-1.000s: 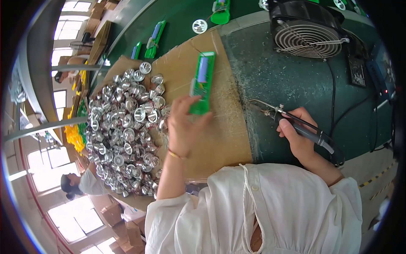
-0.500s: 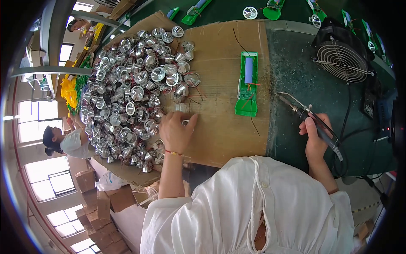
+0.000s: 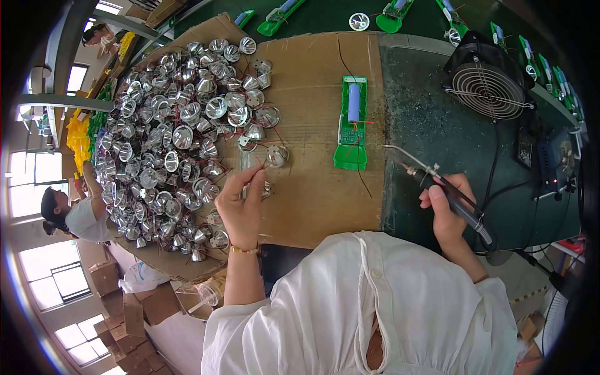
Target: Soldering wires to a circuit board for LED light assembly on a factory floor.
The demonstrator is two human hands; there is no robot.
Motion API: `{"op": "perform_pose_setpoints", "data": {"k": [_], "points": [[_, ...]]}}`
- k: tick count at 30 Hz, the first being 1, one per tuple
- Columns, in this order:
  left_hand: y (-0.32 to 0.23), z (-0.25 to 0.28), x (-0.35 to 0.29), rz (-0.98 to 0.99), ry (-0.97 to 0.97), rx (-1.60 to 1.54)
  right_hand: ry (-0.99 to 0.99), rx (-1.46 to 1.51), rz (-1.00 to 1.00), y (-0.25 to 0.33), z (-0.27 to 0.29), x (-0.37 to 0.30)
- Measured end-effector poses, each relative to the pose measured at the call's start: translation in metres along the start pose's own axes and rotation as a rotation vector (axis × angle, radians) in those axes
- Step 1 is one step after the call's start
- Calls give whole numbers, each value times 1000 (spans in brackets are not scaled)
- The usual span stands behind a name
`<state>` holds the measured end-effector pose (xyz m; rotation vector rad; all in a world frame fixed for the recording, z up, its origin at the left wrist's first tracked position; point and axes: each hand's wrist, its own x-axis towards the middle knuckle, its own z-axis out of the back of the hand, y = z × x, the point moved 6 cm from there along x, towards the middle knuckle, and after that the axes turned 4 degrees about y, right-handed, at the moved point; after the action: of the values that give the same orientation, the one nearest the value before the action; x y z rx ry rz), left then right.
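My left hand (image 3: 240, 203) rests on a brown cardboard sheet (image 3: 312, 69) at the edge of a big pile of silver lamp reflectors (image 3: 175, 137). Its fingertips pinch the thin red wire of one loose reflector (image 3: 277, 156); another reflector lies partly under the fingers. My right hand (image 3: 449, 209) grips a soldering iron (image 3: 431, 175) by its black handle, the metal tip pointing left above the dark green mat (image 3: 431, 119). A green circuit board with a blue battery cell (image 3: 352, 122) lies between the two hands, touched by neither.
A black wire-guard fan (image 3: 487, 87) stands at the back right, with cables and a small black box (image 3: 553, 165) beside it. More green boards (image 3: 278, 15) lie along the far edge. Another person (image 3: 75, 209) works at the far left; cardboard boxes (image 3: 125, 300) are stacked below.
My left hand has moved from the green board to the edge of the reflector pile and pinched a reflector's wire. The right hand still holds the soldering iron.
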<state>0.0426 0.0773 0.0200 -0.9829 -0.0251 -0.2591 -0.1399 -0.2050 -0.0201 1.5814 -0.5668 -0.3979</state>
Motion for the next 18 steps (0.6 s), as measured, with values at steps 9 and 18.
{"op": "perform_pose_setpoints", "data": {"k": [9, 18], "points": [[-52, -93, -2, -544, 204, 237, 100, -134, 36, -3, -26, 9], [-39, -112, 14, -333, 391, 70, 53, -121, 16, -5, -28, 17]]}}
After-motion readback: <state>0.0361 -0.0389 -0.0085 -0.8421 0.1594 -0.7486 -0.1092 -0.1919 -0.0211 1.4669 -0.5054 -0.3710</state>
